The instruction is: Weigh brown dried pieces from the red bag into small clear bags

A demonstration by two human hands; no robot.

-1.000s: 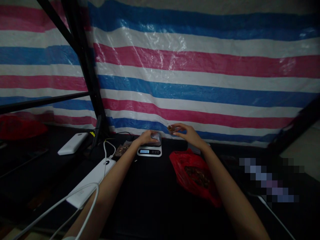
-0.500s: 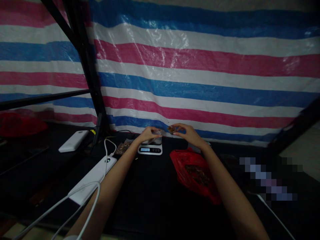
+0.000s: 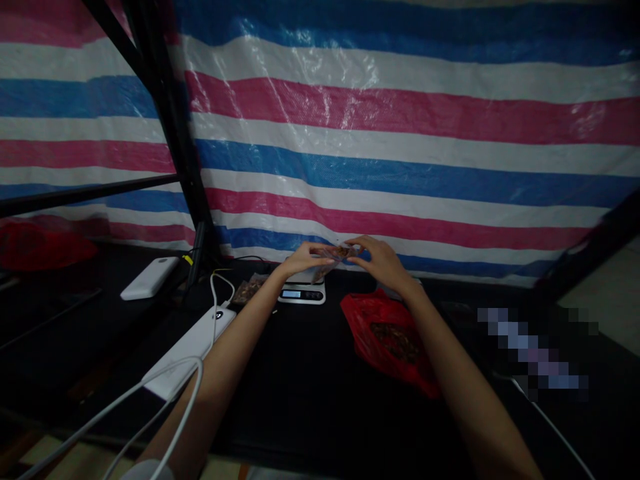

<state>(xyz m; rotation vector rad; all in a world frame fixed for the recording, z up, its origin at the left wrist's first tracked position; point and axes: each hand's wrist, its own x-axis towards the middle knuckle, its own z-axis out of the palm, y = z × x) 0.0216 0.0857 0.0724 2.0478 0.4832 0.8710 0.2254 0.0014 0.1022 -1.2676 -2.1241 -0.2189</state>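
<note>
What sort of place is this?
Probably a makeshift workspace, judging by the striped plastic sheeting behind, the digital scale on a dark tabletop, and the open red bag of brown pieces to the scale's right.

There are one scale (image 3: 302,295), two power banks (image 3: 150,278).

One head-worn view, forward and down over a black table (image 3: 295,387) toward a striped sheet (image 3: 400,160).

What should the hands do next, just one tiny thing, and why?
Maybe the right hand should gently tip its brown bits into the clear bag, because the left hand holds that bag right beside them, near the scale.
</note>
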